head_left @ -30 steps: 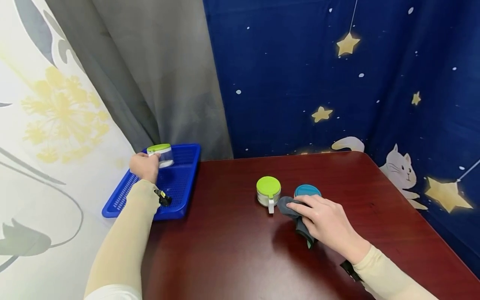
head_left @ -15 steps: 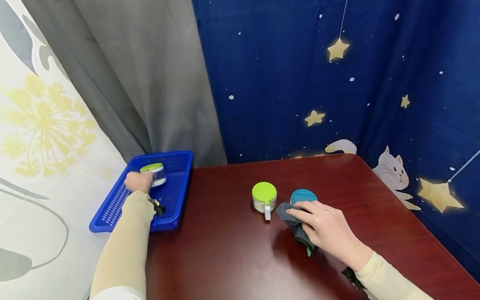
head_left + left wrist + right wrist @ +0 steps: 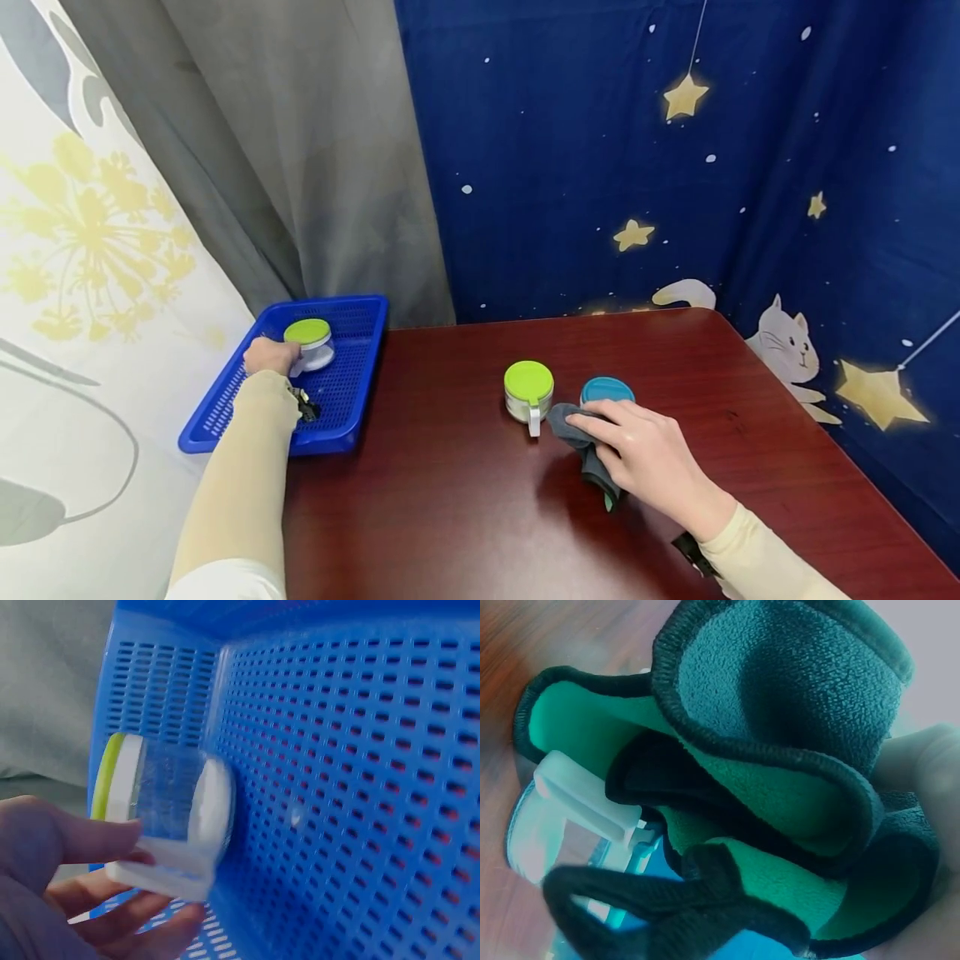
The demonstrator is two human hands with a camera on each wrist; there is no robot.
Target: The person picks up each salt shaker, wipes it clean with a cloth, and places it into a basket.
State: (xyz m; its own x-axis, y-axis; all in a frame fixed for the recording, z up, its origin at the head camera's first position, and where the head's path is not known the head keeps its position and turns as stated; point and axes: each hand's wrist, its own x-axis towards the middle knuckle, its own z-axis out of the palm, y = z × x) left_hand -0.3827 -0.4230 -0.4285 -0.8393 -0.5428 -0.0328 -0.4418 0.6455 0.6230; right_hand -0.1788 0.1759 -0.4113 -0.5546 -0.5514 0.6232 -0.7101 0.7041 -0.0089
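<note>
The left hand (image 3: 268, 356) is extended to the far left corner of the dark red wooden table (image 3: 465, 492), where a blue perforated plastic basket (image 3: 352, 392) overhangs the table's left edge. Inside the basket, toward its far end, sits a clear glass jar with a lime-green lid (image 3: 308, 343). The left wrist view shows the fingers (image 3: 82, 840) of this hand pinching the jar's white plastic handle (image 3: 161, 866), with the jar's base against the basket's mesh floor (image 3: 360, 795). The right hand (image 3: 637, 454) lies near the middle of the table, palm down, with fingers curled over a bunched dark grey cloth with a green inner face (image 3: 588, 446); the cloth rests on the table surface beneath the hand. The right wrist view shows the cloth (image 3: 780, 772) folded into several layers with black stitched edging. Just beyond the right hand, toward the far edge of the table, stands a clear jar with a teal-blue lid (image 3: 606, 390), which the cloth touches. Just beside it on the left stands a second clear jar with a lime-green lid and a white handle (image 3: 528, 390), its handle pointing toward the near edge. A dark blue curtain printed with stars and a cat (image 3: 675, 167) hangs behind the table.
</note>
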